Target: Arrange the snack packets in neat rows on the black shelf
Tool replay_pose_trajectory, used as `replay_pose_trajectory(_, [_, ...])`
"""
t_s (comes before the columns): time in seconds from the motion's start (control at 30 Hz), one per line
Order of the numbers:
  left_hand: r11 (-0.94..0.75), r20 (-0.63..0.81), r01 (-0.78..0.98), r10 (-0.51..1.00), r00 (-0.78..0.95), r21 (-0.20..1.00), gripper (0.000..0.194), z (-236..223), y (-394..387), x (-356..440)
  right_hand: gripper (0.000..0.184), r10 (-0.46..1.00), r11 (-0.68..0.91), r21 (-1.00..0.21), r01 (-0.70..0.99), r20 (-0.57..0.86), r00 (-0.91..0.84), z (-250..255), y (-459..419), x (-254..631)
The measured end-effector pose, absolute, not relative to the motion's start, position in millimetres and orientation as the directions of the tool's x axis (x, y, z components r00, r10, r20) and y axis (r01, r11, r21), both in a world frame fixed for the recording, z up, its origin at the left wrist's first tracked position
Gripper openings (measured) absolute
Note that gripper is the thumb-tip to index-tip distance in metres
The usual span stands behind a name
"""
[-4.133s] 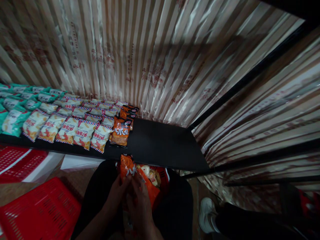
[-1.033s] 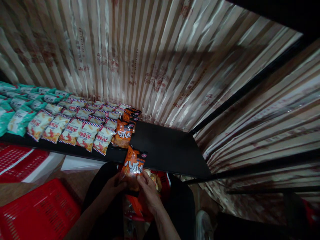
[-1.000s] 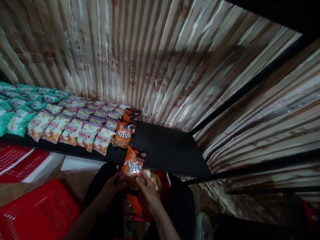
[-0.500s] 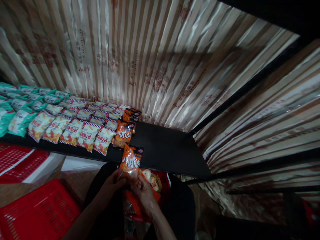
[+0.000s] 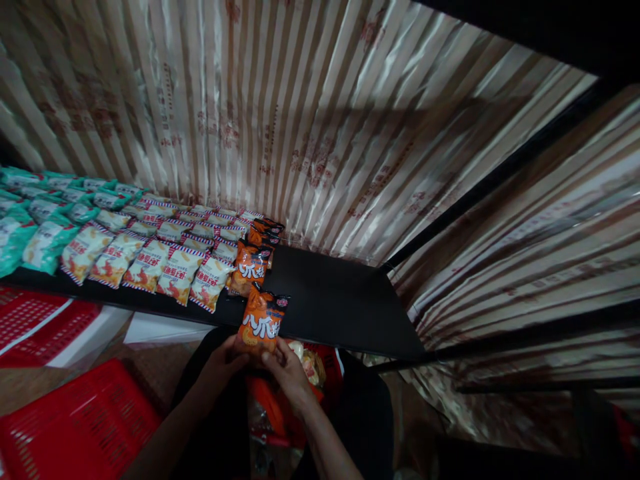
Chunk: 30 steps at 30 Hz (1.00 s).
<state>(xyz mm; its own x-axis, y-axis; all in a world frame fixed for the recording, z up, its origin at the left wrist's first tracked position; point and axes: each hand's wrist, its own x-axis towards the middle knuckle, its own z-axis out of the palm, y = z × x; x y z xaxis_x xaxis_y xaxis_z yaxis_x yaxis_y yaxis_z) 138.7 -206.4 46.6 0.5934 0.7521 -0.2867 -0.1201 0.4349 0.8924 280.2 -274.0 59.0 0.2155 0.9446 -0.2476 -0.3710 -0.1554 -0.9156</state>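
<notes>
Between my two hands is an orange snack bag (image 5: 261, 321) with a black top edge, tilted upright at the front edge of the black shelf (image 5: 335, 293). My left hand (image 5: 227, 359) grips its lower left corner, and my right hand (image 5: 287, 370) pinches the lower right. Just behind it, another orange bag (image 5: 251, 265) stands at the front of a short row of the same kind. To the left stand several rows of white snack bags (image 5: 179, 272) with striped edges. Below my hands, a red basket (image 5: 333, 373) between my knees holds more packets, partly covered by my arms.
Green snack bags (image 5: 49, 243) fill the shelf's far left. A red crate (image 5: 83, 427) sits on the floor at lower left, with another red crate (image 5: 45, 327) behind it. A striped curtain (image 5: 320, 120) hangs behind the shelf, and a black pole (image 5: 465, 200) slants at right.
Both hands keep hold of the orange bag, which has barely shifted. Its front now faces me a little more flatly. The whole view has moved very slightly.
</notes>
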Motion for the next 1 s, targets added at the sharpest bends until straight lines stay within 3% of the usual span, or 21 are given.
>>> replay_pose_trajectory(0.27, [0.34,-0.241,-0.057,0.765,0.597,0.939,0.049,37.3,-193.0,144.2,0.042,0.936,-0.143,-0.929,-0.341,-0.238,0.259,58.9,-256.2,281.2])
replay_pose_trajectory(0.53, [0.162,-0.18,0.083,0.924,0.337,0.983,0.053,20.4,-182.5,151.6,0.038,0.905,-0.079,-0.956,-0.281,-0.187,0.382,53.8,-232.8,277.8])
replay_pose_trajectory(0.77, [-0.148,0.099,0.369,0.984,0.149,0.918,0.048,14.9,-181.8,154.8,0.035,0.893,-0.007,-0.978,-0.211,-0.101,0.438,47.4,-203.6,276.9])
replay_pose_trajectory(0.9, [-0.237,0.179,0.398,0.968,0.177,0.886,0.054,10.3,-183.4,157.6,0.035,0.901,0.009,-0.994,-0.111,-0.04,0.432,41.5,-187.5,275.9])
replay_pose_trajectory(1.0, [-0.265,0.21,0.388,0.961,0.179,0.883,0.057,5.9,-181.7,160.3,0.036,0.886,-0.018,-0.998,0.065,0.014,0.464,36.8,-178.3,275.8])
